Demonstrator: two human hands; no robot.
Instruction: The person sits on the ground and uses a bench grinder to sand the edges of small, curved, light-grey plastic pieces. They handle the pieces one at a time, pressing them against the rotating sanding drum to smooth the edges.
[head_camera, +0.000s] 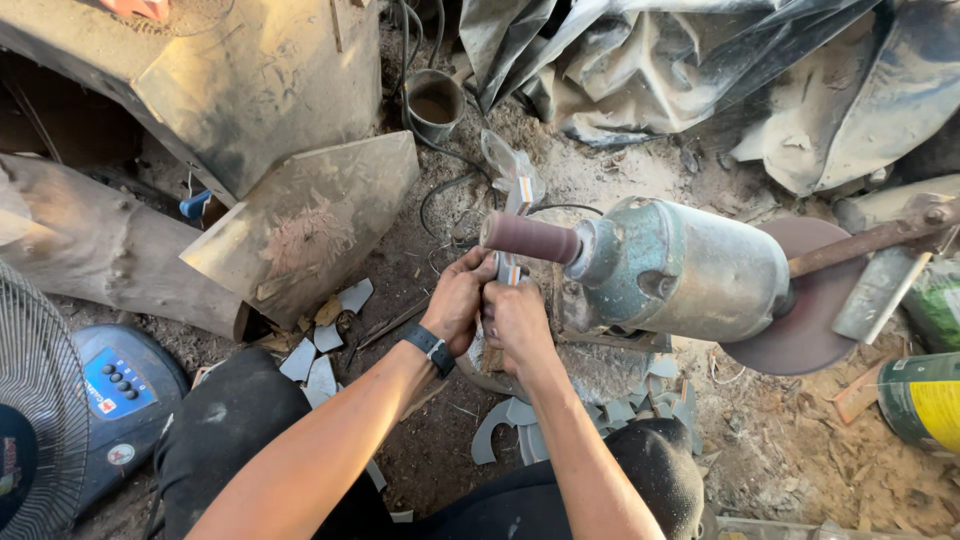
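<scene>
1. Both forearms reach forward from the bottom edge, over knees in dark trousers (230, 430), so the person sits low on the dirt ground (440, 440) with the work right in front.
2. Far left, a fan grille (35, 420) and a blue control unit (125, 385) lie beside the knee, with a thick log (100, 250) behind them.
3. Flat grey offcuts (320, 370) lie scattered on the ground between the log and the knees, with more (510, 430) under the hands; they look like trimmings dropped where they fell.
4. Leaning dusty boards (300, 220) stand behind the offcuts, and a small can (435, 100) sits further back.
5. Left hand (458, 300), with a dark wristband, is closed around a small workpiece (508, 270), fingers curled tight.
6. Right hand (518, 318) is closed on the same workpiece from the other side, touching the left; two hands probably steady it against the spin.
7. That workpiece sits just below the brown sanding drum (530, 238), touching or nearly so; I cannot tell which.
8. Sanding drum juts from a teal motor (680, 270), whose far end carries a dark disc (810, 320).
9. A rusty bar (870, 240) crosses the disc, a green-and-yellow can (925, 400) lies on its side at right, and crumpled sheeting (700, 70) lies behind.
</scene>
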